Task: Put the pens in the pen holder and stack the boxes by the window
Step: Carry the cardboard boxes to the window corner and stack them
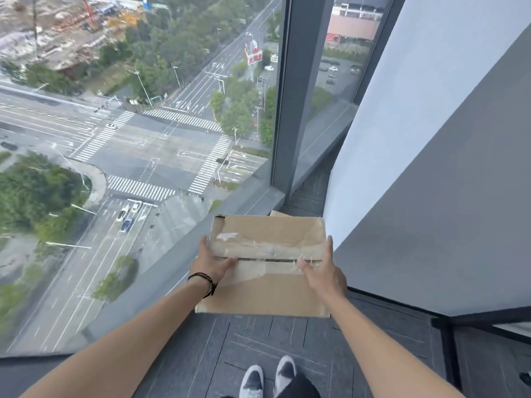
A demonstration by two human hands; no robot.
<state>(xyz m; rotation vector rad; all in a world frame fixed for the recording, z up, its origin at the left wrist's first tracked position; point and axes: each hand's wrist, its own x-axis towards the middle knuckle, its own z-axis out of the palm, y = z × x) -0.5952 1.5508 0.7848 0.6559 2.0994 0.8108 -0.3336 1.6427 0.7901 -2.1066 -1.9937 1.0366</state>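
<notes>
A brown cardboard box point(267, 294) with torn clear tape along its top seam is held out in front of me, just inside the window. My left hand point(211, 261) grips its left edge, with a dark cord bracelet on that wrist. My right hand point(321, 268) grips its right edge, thumb lying on the top. A corner of another cardboard box point(278, 214) peeks out beyond the far edge, down by the window sill. No pens or pen holder are in view.
A floor-to-ceiling window point(129, 139) fills the left, with a grey sill point(201, 239) and a dark mullion point(298, 90). A grey-white wall point(431, 168) closes the right. Dark carpet tiles point(258, 340) and my shoes point(267, 377) are below. A black frame point(448, 346) stands lower right.
</notes>
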